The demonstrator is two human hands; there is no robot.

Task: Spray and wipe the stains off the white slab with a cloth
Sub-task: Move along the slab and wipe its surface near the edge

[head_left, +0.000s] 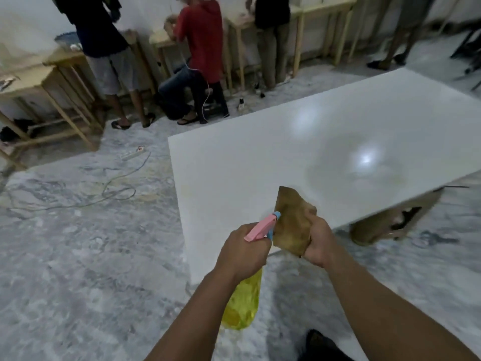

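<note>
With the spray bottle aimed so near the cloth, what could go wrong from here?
1. The nozzle of the spray bottle in the left hand points at the brown cloth held by the right hand, so the spray may soak the cloth and not the white slab.
2. Both hands are at the slab's near corner, so liquid may fall on the floor.
3. A cable lies on that floor and could trip someone.

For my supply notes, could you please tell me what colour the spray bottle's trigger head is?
Pink, with a blue nozzle, on the spray bottle in the left hand; head view.
</note>
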